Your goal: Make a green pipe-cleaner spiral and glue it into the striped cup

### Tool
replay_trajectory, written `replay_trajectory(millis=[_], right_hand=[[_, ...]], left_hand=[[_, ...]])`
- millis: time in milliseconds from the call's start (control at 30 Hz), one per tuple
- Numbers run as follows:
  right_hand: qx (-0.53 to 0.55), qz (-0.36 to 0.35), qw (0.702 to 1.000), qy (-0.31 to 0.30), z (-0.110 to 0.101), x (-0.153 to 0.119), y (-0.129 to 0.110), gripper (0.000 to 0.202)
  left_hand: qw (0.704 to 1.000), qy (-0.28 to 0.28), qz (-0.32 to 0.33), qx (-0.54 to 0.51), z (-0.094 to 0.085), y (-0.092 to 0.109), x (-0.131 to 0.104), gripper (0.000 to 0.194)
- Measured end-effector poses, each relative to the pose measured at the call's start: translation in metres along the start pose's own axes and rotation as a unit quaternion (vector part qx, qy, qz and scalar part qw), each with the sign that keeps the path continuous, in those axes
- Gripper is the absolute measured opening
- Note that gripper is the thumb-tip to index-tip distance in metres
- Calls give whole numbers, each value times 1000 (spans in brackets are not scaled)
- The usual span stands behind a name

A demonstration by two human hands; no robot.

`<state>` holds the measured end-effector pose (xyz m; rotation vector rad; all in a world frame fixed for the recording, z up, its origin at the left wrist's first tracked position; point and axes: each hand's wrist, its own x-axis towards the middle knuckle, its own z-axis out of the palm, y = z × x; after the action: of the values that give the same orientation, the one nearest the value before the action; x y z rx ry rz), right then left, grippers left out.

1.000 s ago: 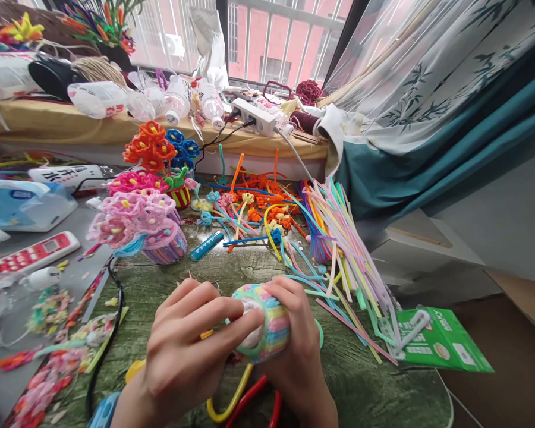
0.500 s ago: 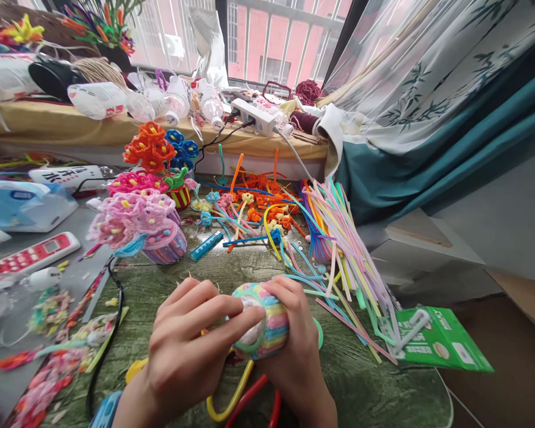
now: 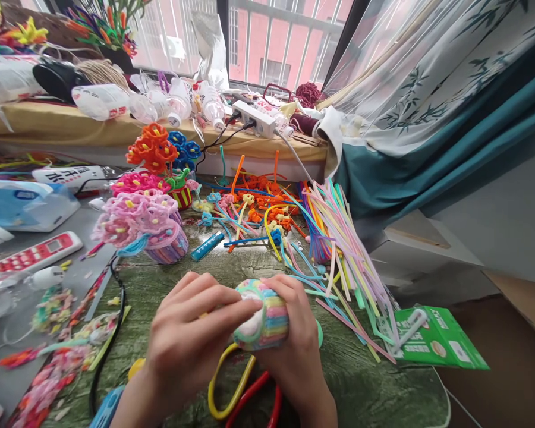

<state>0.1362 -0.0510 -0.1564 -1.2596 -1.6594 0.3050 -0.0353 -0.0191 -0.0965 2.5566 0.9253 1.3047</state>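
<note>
A small pot (image 3: 274, 324) wrapped in pastel yellow, pink and blue pipe-cleaner stripes lies tilted on its side above the table. My right hand (image 3: 296, 324) is wrapped round its right side. White stuffing (image 3: 250, 324) shows in the mint-rimmed opening, which faces left. My left hand (image 3: 191, 327) is closed at that opening, its bent fingers pressed together and a fingertip on the stuffing by the rim. Its thumb is hidden. Beneath the hands lie a yellow-handled loop (image 3: 232, 386) and a red one (image 3: 254, 398), partly covered.
Pipe-cleaner flowers (image 3: 134, 214) in striped pots stand at the back left, near a blue lighter-like stick (image 3: 207, 245). Bundles of pipe cleaners (image 3: 339, 238) and a green packet (image 3: 441, 339) lie right. A black cable (image 3: 120, 297) runs down the left; plastic bottles (image 3: 100, 101) line the sill.
My left fingers have shifted slightly and bunched closer together over the opening. The pot has turned a little in my right hand. The view has moved slightly.
</note>
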Motion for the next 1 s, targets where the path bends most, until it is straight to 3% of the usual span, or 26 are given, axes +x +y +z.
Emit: replay_trajectory(millis=[133, 267, 367, 467, 600, 767, 1000], right_hand=[[27, 46, 998, -23, -1, 0, 0, 68], [99, 102, 989, -44, -1, 2, 0, 81], [145, 114, 981, -68, -4, 14, -1, 72], [142, 69, 981, -111, -5, 37, -1, 67], [110, 13, 991, -68, 3, 68, 6, 69], [76, -52, 995, -27, 21, 85, 29, 67], [65, -93, 993, -20, 35, 81, 48, 63]], left_hand=[[990, 62, -121, -22, 4, -3, 1, 17], [956, -11, -268, -117, 15, -11, 3, 30], [908, -44, -333, -251, 18, -13, 10, 44], [872, -12, -372, -318, 16, -11, 24, 43], [839, 19, -409, -359, 19, -12, 43, 47], [837, 39, -414, -355, 33, -25, 51, 56], [837, 66, -421, -342, 45, -36, 47, 49]])
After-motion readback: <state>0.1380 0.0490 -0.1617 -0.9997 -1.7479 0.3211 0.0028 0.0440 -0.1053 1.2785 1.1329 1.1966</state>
